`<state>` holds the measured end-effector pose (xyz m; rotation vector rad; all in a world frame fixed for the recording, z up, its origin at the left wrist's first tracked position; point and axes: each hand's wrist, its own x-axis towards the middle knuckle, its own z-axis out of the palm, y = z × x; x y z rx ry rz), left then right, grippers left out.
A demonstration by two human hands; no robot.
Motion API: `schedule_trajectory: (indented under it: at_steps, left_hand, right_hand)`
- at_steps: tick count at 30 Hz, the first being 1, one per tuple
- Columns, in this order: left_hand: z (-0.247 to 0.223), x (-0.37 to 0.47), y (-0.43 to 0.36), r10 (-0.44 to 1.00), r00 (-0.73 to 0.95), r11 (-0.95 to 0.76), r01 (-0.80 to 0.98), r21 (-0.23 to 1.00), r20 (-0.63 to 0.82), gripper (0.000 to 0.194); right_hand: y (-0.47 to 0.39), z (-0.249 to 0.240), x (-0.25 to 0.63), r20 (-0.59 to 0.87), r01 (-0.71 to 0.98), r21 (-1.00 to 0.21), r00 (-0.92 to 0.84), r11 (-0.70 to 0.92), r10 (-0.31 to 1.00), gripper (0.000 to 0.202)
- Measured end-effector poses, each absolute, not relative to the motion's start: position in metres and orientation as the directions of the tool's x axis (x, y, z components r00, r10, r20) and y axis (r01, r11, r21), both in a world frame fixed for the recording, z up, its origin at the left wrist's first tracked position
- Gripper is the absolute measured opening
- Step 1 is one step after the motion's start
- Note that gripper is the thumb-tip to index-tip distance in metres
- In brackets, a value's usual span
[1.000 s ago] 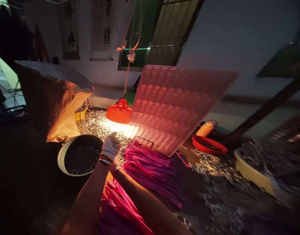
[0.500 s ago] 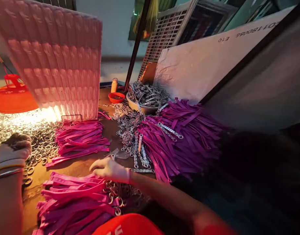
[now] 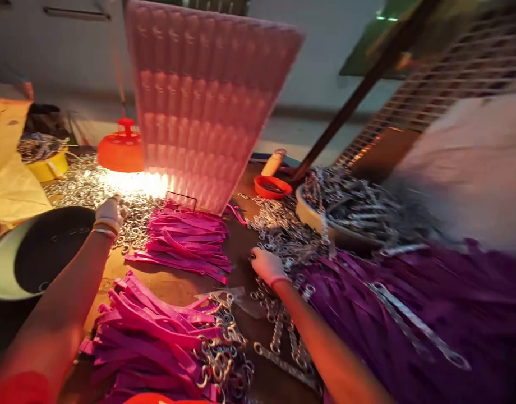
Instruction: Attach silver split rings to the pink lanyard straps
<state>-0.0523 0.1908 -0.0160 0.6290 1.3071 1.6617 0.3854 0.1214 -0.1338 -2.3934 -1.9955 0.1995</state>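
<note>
My left hand (image 3: 110,214) is at the near edge of a heap of metal rings (image 3: 136,224), its fingers curled together; what they hold, if anything, is too small to make out. Over at the pile of small metal clasps (image 3: 279,224), my right hand (image 3: 267,266) has its fingers bent in a pinch, their contents hidden. Between the hands lies a bundle of pink straps (image 3: 186,241). Closer to me, another heap of pink straps (image 3: 152,336) has metal clasps and rings (image 3: 224,359) at its right ends.
A red lamp (image 3: 121,151) lights the rings beside a ribbed pink panel (image 3: 207,106). A dark-bottomed basin (image 3: 5,264) stands left. Rightward are a bowl of metal chains (image 3: 346,207), purple straps (image 3: 354,320) and loose chain pieces (image 3: 418,325). A small orange bowl (image 3: 271,188) sits behind.
The view has swung left, showing the basin and a yellow container. My right hand has moved from the near straps to the clasp pile. My left hand stays by the rings.
</note>
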Motion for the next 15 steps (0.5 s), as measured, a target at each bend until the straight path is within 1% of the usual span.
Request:
schedule_trajectory:
  at_steps: [3,5,6,7,9,10,11,12,14,15]
  left_hand:
    - [-0.005,-0.071,0.203,0.801,-0.590,-0.073,-0.260,0.963,-0.099,0.015]
    - [0.006,-0.079,0.203,0.785,-0.613,-0.088,-0.247,0.965,-0.085,0.014]
    - [0.010,-0.079,0.200,0.786,-0.611,-0.089,-0.253,0.963,-0.088,0.013]
    - [0.013,-0.076,0.195,0.795,-0.598,-0.082,-0.269,0.960,-0.100,0.012]
    - [0.011,-0.062,0.177,0.833,-0.531,-0.032,-0.324,0.946,-0.154,0.011]
    - [0.006,-0.050,0.164,0.856,-0.480,0.010,-0.355,0.935,-0.191,0.011]
    - [-0.002,-0.037,0.148,0.881,-0.412,0.065,-0.383,0.921,-0.234,0.011]
    - [-0.012,-0.023,0.129,0.898,-0.342,0.124,-0.409,0.904,-0.278,0.009]
    - [-0.035,0.003,0.087,0.909,-0.187,0.254,-0.460,0.851,-0.372,0.005]
    - [-0.045,0.015,0.066,0.898,0.002,0.363,-0.569,0.738,-0.440,0.008]
  right_hand:
    - [0.116,-0.138,0.393,-0.018,0.985,-0.126,0.118,-0.119,0.993,0.020]
    - [0.113,-0.135,0.398,0.072,0.983,-0.165,0.091,-0.078,0.993,0.025]
    - [0.112,-0.132,0.398,0.156,0.974,-0.220,0.096,-0.060,0.983,0.029]
    - [0.110,-0.129,0.396,0.256,0.953,-0.303,0.108,-0.026,0.961,0.032]
    - [0.102,-0.120,0.383,0.435,0.857,-0.501,0.128,0.121,0.891,0.035]
    - [0.094,-0.115,0.372,0.482,0.782,-0.586,0.128,0.211,0.867,0.035]
    - [0.084,-0.109,0.357,0.496,0.699,-0.652,0.099,0.295,0.863,0.034]
    - [0.073,-0.104,0.339,0.462,0.631,-0.703,0.055,0.328,0.885,0.031]
    - [0.047,-0.092,0.299,0.329,0.497,-0.811,-0.046,0.308,0.943,0.025]
    - [0.034,-0.088,0.279,0.283,0.442,-0.845,-0.105,0.300,0.953,0.023]
